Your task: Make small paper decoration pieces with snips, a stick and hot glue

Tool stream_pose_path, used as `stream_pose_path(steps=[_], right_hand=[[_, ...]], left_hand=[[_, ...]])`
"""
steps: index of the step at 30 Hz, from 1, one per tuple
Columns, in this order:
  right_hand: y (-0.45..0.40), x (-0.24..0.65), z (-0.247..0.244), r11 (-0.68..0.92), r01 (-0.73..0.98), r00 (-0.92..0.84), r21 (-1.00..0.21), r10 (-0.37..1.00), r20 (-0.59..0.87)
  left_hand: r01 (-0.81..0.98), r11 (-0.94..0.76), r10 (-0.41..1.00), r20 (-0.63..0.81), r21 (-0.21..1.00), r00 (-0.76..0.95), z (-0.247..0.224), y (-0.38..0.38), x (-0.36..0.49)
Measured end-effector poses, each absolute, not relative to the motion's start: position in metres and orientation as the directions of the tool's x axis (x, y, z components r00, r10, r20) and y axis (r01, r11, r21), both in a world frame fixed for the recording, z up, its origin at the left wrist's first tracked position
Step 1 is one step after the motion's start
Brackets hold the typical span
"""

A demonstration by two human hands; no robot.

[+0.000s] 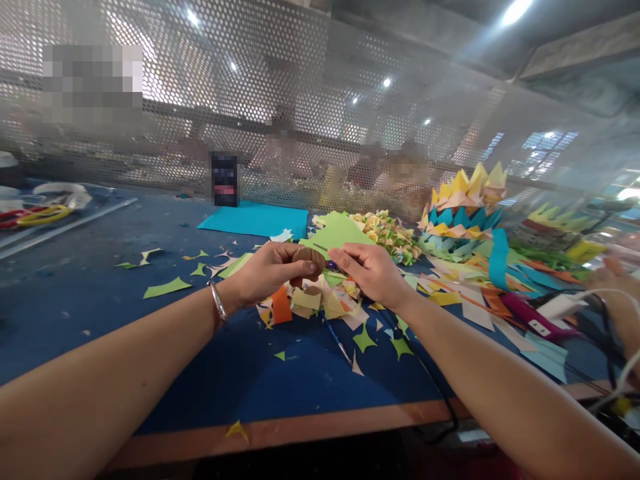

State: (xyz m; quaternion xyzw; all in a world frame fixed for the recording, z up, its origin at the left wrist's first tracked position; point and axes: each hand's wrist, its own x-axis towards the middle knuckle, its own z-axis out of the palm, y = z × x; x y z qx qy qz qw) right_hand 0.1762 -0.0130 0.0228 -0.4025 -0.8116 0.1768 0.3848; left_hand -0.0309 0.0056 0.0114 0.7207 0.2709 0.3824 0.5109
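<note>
My left hand (pixel 275 270), with a silver bracelet (pixel 217 303) at the wrist, is closed on a small brown rounded piece (pixel 309 265) over the paper scraps. Just right of it, my right hand (pixel 373 272) pinches a thin dark pointed tool (pixel 321 247) whose tip reaches toward the left hand. Under both hands lies a heap of cut paper pieces (pixel 327 300), cream, orange and green. Behind them is a light green sheet (pixel 340 230). A blue-handled tool (pixel 336 339) lies in front of the heap.
A blue sheet (pixel 260 219) lies behind my left hand. Folded paper crowns (pixel 463 207) and a pile of small paper flowers (pixel 390 233) stand back right. Scissors (pixel 45 215) lie far left. Cables and a magenta power strip (pixel 537 319) sit right, near another person's hand (pixel 617 293).
</note>
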Motion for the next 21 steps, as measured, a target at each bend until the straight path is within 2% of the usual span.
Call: stream_pose_path(steps=[3, 6, 14, 18, 21], right_hand=[[-0.012, 0.177, 0.023, 0.585, 0.516, -0.339, -0.626, 0.810, 0.478], [-0.011, 0.178, 0.023, 0.569, 0.523, -0.314, -0.635, 0.821, 0.476], [-0.013, 0.178, 0.022, 0.580, 0.514, -0.340, -0.632, 0.814, 0.471], [-0.014, 0.178, 0.021, 0.609, 0.545, -0.369, -0.576, 0.791, 0.488], [-0.015, 0.178, 0.021, 0.614, 0.590, -0.377, -0.524, 0.784, 0.494]], left_hand=[[-0.042, -0.340, 0.783, 0.308, 0.939, 0.541, 0.012, 0.006, -0.033], [-0.012, -0.315, 0.814, 0.277, 0.949, 0.511, 0.017, 0.006, -0.036], [0.327, -0.195, 0.930, 0.069, 0.925, 0.360, 0.030, 0.011, -0.052], [0.524, -0.149, 0.900, -0.104, 0.839, 0.423, 0.035, 0.011, -0.061], [0.687, -0.198, 0.870, -0.198, 0.699, 0.452, 0.037, 0.013, -0.068]])
